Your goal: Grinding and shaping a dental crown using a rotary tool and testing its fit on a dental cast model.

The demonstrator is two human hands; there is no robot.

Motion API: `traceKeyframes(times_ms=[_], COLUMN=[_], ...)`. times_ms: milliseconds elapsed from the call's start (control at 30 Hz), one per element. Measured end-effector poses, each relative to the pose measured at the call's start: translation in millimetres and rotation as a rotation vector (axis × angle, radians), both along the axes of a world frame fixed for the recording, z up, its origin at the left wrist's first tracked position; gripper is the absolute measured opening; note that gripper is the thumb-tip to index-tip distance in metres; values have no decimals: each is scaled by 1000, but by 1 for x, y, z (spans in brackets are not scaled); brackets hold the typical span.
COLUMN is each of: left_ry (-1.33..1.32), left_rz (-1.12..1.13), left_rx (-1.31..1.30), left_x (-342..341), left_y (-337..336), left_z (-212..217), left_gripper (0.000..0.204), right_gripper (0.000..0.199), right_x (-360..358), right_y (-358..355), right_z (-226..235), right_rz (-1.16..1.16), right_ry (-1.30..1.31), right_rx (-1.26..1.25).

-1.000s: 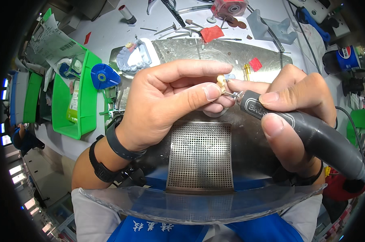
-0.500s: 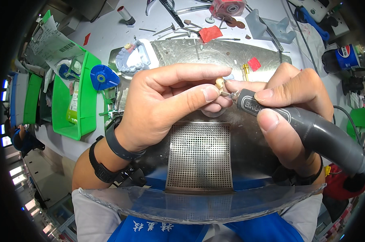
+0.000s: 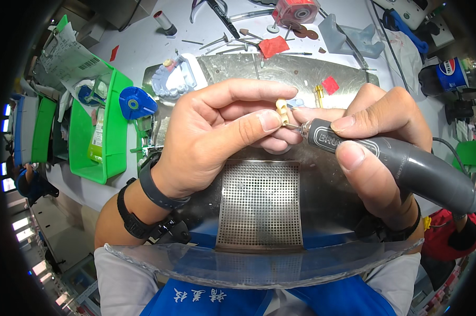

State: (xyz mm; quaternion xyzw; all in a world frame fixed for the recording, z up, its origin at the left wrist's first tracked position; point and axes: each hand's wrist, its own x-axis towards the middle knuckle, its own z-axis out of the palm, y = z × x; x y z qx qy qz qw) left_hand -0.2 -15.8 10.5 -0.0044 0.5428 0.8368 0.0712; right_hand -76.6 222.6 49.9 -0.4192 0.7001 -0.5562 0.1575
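Observation:
Pinched between the thumb and fingers of my left hand is a small cream-coloured dental bridge, its hollow openings partly showing. My right hand grips a dark grey rotary handpiece like a pen. The handpiece's thin metal bur points left and meets or nearly meets the lower end of the bridge; I cannot tell whether it touches. A fingertip of my right hand lies close to the bridge's right side. Behind my left hand stands a grey-blue dental model with a tooth-coloured piece on it.
A perforated metal plate lies below my hands, behind a clear shield. To the left are a green bin and a blue disc-shaped dispenser. Several burs, red paper pieces and a grey stand lie behind. A bottle is at right.
My left fingers have turned the bridge, so its hollow openings now show more. Both hands have shifted only slightly, and the handpiece stays in my right hand.

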Motion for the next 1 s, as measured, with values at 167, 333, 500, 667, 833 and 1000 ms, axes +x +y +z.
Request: traceKeyframes(times_ms=[167,333,500,667,833,1000], left_ry=[-49,-108,-110,-88,-117,-41], left_rz=[1,10,12,7,23,54], left_rx=[56,118,142,180,131,19], left_x=[0,0,0,0,-1,1], left_y=[-1,-1,-1,-2,-1,3], left_z=[1,1,-1,-1,1,2], left_gripper=[40,39,38,38,37,34], right_gripper=[21,21,22,22,22,20], right_x=[0,0,1,2,5,7], right_y=[1,0,1,-1,-4,-10], right_z=[-1,-7,-6,-7,-7,-8], right_rz=[11,39,19,8,-21,-42], right_ry=[19,54,108,115,92,100], right_rx=[-4,-67,-56,-76,-76,-124])
